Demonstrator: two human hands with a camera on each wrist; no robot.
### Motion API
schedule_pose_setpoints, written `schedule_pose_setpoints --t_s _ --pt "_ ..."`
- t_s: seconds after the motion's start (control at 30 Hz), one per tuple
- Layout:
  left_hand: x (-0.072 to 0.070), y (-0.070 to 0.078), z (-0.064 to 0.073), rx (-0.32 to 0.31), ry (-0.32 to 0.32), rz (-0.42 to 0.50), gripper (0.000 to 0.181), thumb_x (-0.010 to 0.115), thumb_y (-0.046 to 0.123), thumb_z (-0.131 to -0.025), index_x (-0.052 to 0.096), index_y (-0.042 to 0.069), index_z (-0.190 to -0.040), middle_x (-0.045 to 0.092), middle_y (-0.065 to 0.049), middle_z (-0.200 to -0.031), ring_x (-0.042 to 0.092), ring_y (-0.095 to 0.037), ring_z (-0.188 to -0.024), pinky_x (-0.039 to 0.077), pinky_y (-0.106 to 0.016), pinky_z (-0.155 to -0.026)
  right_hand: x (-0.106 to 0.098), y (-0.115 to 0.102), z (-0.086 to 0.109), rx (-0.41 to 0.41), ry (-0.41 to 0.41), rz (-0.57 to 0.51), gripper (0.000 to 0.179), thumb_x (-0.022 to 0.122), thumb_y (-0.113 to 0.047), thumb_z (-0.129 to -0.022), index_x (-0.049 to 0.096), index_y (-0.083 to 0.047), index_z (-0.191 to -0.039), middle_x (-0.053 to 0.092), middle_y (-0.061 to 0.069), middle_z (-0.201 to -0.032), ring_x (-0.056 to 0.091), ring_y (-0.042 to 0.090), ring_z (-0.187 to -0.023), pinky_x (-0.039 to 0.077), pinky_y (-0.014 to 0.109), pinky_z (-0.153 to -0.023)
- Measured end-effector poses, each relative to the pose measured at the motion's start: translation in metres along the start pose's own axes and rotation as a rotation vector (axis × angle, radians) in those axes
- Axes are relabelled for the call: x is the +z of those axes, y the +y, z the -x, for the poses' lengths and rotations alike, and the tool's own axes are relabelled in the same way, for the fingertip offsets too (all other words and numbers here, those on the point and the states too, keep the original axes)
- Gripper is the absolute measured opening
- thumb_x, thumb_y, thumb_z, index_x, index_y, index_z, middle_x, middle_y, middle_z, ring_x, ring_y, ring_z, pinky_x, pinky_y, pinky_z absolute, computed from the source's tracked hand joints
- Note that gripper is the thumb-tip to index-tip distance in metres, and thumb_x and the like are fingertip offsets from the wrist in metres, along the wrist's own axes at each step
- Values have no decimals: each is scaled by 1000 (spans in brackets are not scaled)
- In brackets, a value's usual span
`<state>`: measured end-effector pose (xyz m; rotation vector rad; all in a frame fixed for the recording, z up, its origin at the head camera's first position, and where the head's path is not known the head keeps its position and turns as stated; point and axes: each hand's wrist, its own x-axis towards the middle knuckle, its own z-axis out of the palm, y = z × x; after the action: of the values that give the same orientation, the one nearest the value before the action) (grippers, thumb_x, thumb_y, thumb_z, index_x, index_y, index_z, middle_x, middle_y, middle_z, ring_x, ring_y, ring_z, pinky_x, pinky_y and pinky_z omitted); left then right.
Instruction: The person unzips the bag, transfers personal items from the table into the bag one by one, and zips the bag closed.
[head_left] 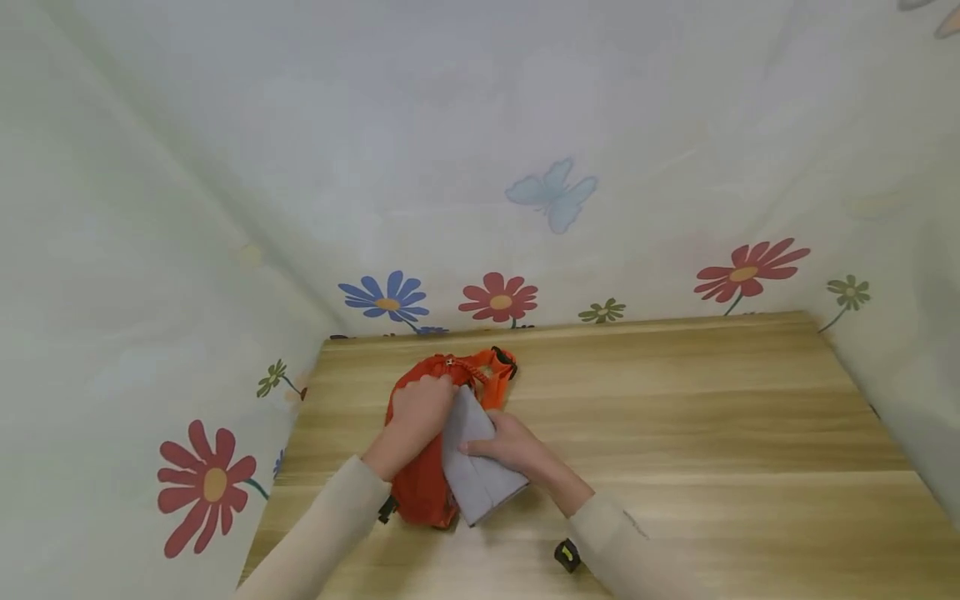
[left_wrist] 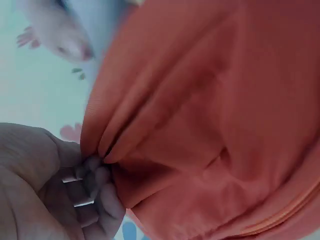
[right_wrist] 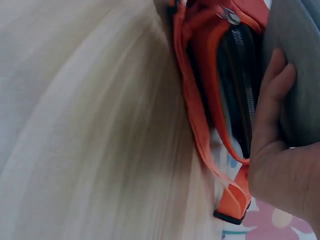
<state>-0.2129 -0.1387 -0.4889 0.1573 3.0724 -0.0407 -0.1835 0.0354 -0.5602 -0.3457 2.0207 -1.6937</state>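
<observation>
A red-orange fabric bag (head_left: pixel 420 492) with a zipper and orange strap lies toward the left of the wooden table. My left hand (head_left: pixel 422 408) pinches the fabric near its upper edge; the left wrist view shows thumb and fingers closed on a fold of the bag (left_wrist: pixel 200 100). A flat grey, book-like thing (head_left: pixel 476 487) leans at the bag's right side, and my right hand (head_left: pixel 513 442) grips it with the thumb across its face. In the right wrist view a dark zipped opening (right_wrist: pixel 237 80) is visible beside the grey thing (right_wrist: pixel 297 50). How far it sits inside the bag, I cannot tell.
A small black object with a yellow-green mark (head_left: pixel 567 555) lies on the wooden table (head_left: pixel 712 417) close to my right sleeve. Pale walls with printed flowers and a butterfly (head_left: pixel 553 196) border the table at the back and sides. The orange strap (right_wrist: pixel 232 202) ends in a black buckle.
</observation>
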Motion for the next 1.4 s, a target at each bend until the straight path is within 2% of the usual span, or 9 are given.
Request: schedule_pose_setpoints --t_s 0.1,0.2,0.3,0.5,0.73,0.9,1.1,1.23,1.4 --pt "1 -5 3 -49 2 88 22 62 32 -101 73 13 -97 69 -13 -81 67 -37 -67 53 -53 -54 2 0 4 15 117 40 50 82 -24 -85 61 0 -123 68 8 -101 64 17 -81 53 34 -73" --pt "0 -9 6 -26 45 164 23 62 31 -102 68 12 -89 63 -10 -71 64 -32 -61 51 -47 -50 5 -4 5 20 181 -8 51 82 -20 -86 58 2 -125 67 11 -107 63 20 -86 52 34 -77" --pt "0 -9 10 7 47 284 23 61 27 -103 64 13 -85 55 -5 -64 58 -24 -56 45 -39 -47 14 -11 -1 8 130 -43 55 80 -19 -87 55 3 -132 67 14 -112 64 21 -92 53 36 -80" --pt "7 -7 16 2 41 505 29 57 28 -105 59 14 -79 48 -1 -62 47 -17 -53 36 -31 -47 25 -13 -15 -24 -17 45 59 78 -17 -89 51 -2 -140 67 14 -118 66 22 -98 54 39 -83" --pt "14 -24 18 20 70 491 30 57 26 -105 55 13 -78 46 -1 -60 45 -16 -50 35 -29 -48 19 -1 -2 22 -62 -132 61 74 -15 -92 46 2 -143 67 13 -114 66 20 -94 53 34 -80" --pt "17 -19 21 51 71 523 32 57 23 -105 54 12 -75 43 0 -58 41 -14 -48 32 -28 -46 20 3 -3 95 -70 -232 63 74 -15 -92 44 3 -144 66 14 -116 67 21 -94 53 35 -82" --pt "22 -10 29 45 24 625 37 54 24 -106 50 13 -71 39 2 -58 36 -12 -47 28 -27 -45 22 -2 -14 11 -199 -55 60 73 -8 -91 47 -1 -144 66 11 -115 63 20 -98 50 36 -89" --pt "21 -10 30 46 48 583 29 57 23 -105 54 13 -78 42 2 -61 39 -12 -50 30 -27 -46 18 -6 -16 14 -192 4 58 74 -14 -91 49 -1 -142 67 9 -110 64 20 -95 51 36 -85" --pt "19 -6 52 46 26 245 23 69 29 -96 54 12 -98 52 -4 -75 49 -19 -51 39 -34 -43 15 2 -7 32 -141 -109 58 75 -18 -91 50 0 -141 68 9 -109 66 19 -92 53 33 -80"
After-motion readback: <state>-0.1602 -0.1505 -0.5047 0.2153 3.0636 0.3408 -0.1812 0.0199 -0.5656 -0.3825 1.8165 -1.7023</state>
